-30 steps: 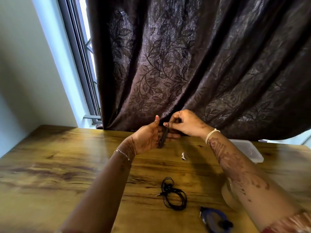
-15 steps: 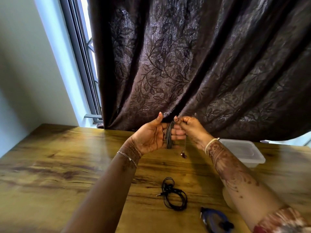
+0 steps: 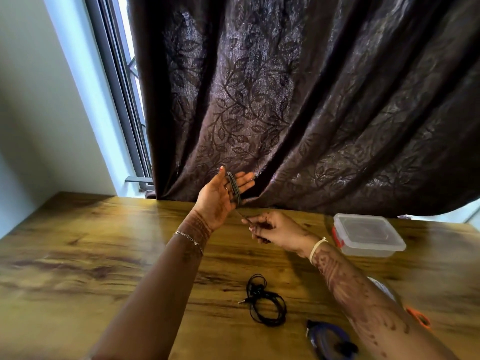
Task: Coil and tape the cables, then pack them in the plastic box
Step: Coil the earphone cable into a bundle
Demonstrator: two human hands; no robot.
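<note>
A: What is shown of the cables, and how far is the work judged to be?

B: A thin dark grey cable point(image 3: 235, 188) is seen looped in several turns round the raised left hand point(image 3: 220, 198), whose fingers and thumb are held straight, with the palm turned towards the camera. The loose tail of that cable is pinched between the thumb and curled fingers of the right hand point(image 3: 280, 231), which is held lower, just above the wooden table point(image 3: 104, 255). Coiling of this cable is judged to be nearly done, and no tape is seen on it

A: And the other cables?

B: A thin black cable point(image 3: 265, 302) is laid on the table in a loose coil near the viewer, with its jack plug pointing left. No tape can be made out on it. A blue item point(image 3: 330, 339) is cut off by the bottom edge, and whether it is a cable or a tape roll cannot be told

A: Is anything packed?

B: Nothing is seen packed. The clear lidded plastic box point(image 3: 371, 249) is set at the right, well apart from both hands, with its lid on. Taping and packing are judged to be left for every cable in view
</note>
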